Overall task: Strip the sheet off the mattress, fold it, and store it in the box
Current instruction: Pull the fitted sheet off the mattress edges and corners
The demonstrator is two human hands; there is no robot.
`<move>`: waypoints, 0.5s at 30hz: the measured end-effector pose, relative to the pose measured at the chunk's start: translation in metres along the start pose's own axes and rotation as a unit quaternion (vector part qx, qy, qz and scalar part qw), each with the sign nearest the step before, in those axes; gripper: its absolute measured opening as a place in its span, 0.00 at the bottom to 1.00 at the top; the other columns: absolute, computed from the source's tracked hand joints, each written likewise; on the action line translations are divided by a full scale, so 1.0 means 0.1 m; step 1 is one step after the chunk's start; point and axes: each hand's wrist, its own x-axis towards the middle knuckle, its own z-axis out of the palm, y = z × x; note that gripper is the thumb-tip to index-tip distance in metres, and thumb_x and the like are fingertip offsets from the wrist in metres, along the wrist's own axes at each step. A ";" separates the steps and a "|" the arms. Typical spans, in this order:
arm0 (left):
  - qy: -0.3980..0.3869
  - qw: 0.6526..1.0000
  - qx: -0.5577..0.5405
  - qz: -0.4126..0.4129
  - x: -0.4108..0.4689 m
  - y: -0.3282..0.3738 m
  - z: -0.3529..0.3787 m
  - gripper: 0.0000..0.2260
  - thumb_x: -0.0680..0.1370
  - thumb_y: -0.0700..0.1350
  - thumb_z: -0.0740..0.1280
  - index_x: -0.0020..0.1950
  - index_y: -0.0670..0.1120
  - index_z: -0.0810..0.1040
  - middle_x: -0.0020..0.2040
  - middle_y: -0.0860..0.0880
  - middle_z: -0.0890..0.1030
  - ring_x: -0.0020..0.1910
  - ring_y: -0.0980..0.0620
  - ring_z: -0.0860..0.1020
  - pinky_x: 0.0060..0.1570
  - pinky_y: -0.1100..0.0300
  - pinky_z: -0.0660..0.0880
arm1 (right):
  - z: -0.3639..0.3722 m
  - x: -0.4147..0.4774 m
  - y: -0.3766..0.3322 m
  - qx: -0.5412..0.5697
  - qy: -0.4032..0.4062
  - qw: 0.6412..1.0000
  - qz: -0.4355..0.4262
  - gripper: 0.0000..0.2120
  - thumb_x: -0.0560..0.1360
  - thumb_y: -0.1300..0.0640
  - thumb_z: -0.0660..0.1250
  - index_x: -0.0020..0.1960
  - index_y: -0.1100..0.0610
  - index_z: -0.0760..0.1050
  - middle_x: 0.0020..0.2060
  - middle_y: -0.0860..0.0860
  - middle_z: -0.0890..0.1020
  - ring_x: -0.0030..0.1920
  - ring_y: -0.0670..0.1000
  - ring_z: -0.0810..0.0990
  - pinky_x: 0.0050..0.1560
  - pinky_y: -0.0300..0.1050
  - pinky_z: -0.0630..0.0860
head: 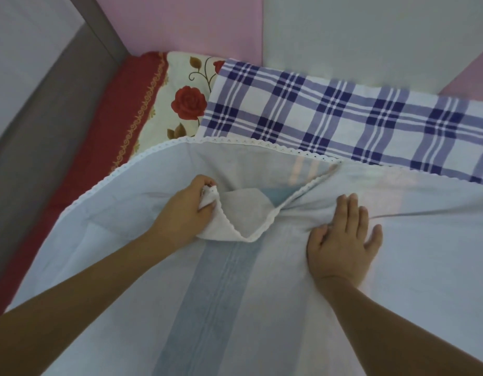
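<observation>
Sheet (275, 316), pale blue with a white lace hem (142, 156) and a darker striped band down its middle, is spread flat across the near part of the scene, and most of the view is filled by it. Its corner (209, 198) is bunched and held in the closed grip of the left hand (184, 210), fingers and thumb curled round the cloth, and from there the hem is turned back in a V-shaped fold over the sheet's own surface. The right hand (340, 240) is laid flat on the sheet just right of that fold, its grip open, fingers straight and close together, nothing held. Along the sheet's far edge a blue-and-white checked cloth (329, 112) is laid, reaching to the right. At far left a cream cover (164, 104), printed with red roses and bordered in red, is partly overlain by the sheet and lies beside a grey frame (45, 131). Pink and white wall panels (370, 36) are seen beyond.
</observation>
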 end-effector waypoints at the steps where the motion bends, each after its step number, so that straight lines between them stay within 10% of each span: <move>1: 0.041 0.999 0.027 -0.009 0.03 -0.05 -0.01 0.07 0.79 0.42 0.62 0.57 0.46 0.72 0.49 0.46 0.79 0.48 0.46 0.78 0.47 0.58 0.72 | 0.00 0.01 0.00 0.004 0.001 1.000 0.001 0.31 0.74 0.49 0.47 0.76 0.57 0.56 0.75 0.54 0.60 0.74 0.57 0.59 0.72 0.56 0.46; 6: 0.219 0.971 0.083 -0.043 0.36 -0.17 -0.21 0.10 0.78 0.44 0.65 0.55 0.39 0.76 0.59 0.43 0.74 0.57 0.44 0.74 0.54 0.66 0.65 | -0.02 -0.01 0.01 -0.009 -0.013 1.000 -0.003 0.31 0.75 0.49 0.46 0.77 0.56 0.54 0.76 0.53 0.58 0.75 0.56 0.57 0.73 0.57 0.45; 10: 0.148 0.985 0.050 -0.066 0.67 -0.27 -0.37 0.18 0.76 0.46 0.68 0.64 0.41 0.76 0.73 0.47 0.65 0.69 0.46 0.66 0.69 0.53 0.60 | -0.02 -0.01 0.01 -0.007 -0.023 1.000 -0.003 0.31 0.75 0.48 0.45 0.77 0.56 0.52 0.77 0.53 0.56 0.76 0.56 0.55 0.74 0.56 0.44; 15: 0.090 0.992 0.085 -0.007 0.82 -0.27 -0.49 0.17 0.68 0.51 0.71 0.48 0.39 0.83 0.59 0.41 0.76 0.59 0.44 0.73 0.58 0.55 0.67 | -0.02 -0.01 0.01 -0.006 -0.024 1.000 -0.002 0.31 0.76 0.48 0.44 0.77 0.56 0.52 0.76 0.53 0.56 0.76 0.56 0.55 0.74 0.55 0.44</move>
